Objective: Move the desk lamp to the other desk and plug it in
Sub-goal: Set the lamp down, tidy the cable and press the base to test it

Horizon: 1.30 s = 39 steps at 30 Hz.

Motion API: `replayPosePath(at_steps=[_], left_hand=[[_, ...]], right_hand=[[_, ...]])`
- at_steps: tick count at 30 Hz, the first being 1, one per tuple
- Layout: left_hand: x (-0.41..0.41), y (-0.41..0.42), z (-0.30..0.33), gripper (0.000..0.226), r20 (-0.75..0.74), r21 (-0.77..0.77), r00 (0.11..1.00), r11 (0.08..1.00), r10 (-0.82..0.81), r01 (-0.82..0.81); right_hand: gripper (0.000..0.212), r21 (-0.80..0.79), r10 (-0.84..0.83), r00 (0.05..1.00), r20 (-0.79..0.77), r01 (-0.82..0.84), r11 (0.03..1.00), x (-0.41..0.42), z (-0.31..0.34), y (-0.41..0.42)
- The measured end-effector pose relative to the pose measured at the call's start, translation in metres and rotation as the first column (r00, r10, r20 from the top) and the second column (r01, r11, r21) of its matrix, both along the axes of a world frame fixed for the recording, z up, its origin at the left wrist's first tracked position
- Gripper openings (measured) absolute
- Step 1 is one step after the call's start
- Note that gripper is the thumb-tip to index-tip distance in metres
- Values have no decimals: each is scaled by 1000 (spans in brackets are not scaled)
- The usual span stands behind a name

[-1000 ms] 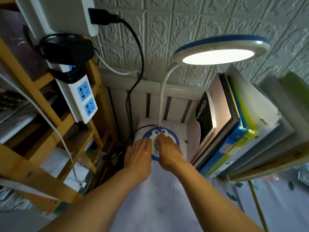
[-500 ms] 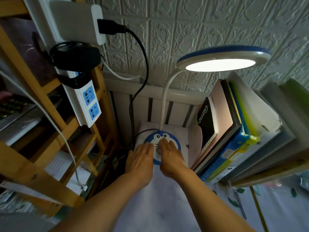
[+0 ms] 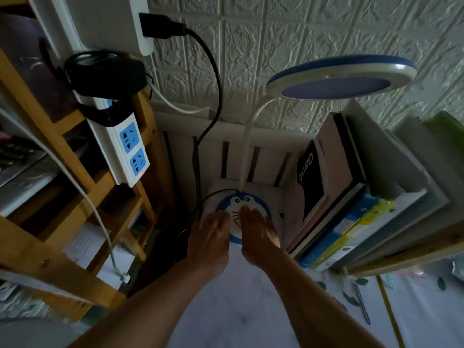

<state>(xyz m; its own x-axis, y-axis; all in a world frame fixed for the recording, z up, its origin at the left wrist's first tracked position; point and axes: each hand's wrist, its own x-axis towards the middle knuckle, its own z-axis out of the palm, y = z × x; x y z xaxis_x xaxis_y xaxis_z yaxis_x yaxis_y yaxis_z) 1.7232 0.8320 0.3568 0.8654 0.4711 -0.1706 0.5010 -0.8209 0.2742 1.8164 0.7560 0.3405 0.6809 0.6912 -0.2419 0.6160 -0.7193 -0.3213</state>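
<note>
Desk lamp point(image 3: 336, 79) stands at the back of the table point(image 3: 238, 310), round base point(image 3: 242, 204) wedged between a wooden shelf point(image 3: 75, 197) and leaning books point(image 3: 334, 197). Left hand point(image 3: 209, 237) and right hand point(image 3: 258, 234) lie flat, fingers together, over the base; nothing gripped. Black cord point(image 3: 208, 96) runs up to the plug point(image 3: 160, 26) in the power strip point(image 3: 120, 136).

Risk: lifting with the cord plugged in would yank the strip or tip the top-heavy head into the books.

Half a second ago the head glowed; now it is dark.
</note>
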Motion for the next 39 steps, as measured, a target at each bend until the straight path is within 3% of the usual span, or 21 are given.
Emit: replayPosePath(at_steps=[4,9,17,24,39], left_hand=[[1,0,1,73,-33,15,999,1000,-1,2],[6,2,5,78,-87,13,995,999,54,-53],[1,2,7,88,-129,58,990,997,60,-53],[0,0,7,86,-135,75,989,996,52,-42],[-1,-1,-1,77,-57,35,998,999,22,-20]], right_hand=[[84,-12,21,1000,14,-21,1000,0,2,1],[69,-4,79,995,58,-78,997,2,6,-1],[84,-9,48,999,1,-48,999,-1,7,-3],[88,-20,52,999,7,-52,998,-3,8,-2],[74,6,32,998,50,-32,999,0,9,1]])
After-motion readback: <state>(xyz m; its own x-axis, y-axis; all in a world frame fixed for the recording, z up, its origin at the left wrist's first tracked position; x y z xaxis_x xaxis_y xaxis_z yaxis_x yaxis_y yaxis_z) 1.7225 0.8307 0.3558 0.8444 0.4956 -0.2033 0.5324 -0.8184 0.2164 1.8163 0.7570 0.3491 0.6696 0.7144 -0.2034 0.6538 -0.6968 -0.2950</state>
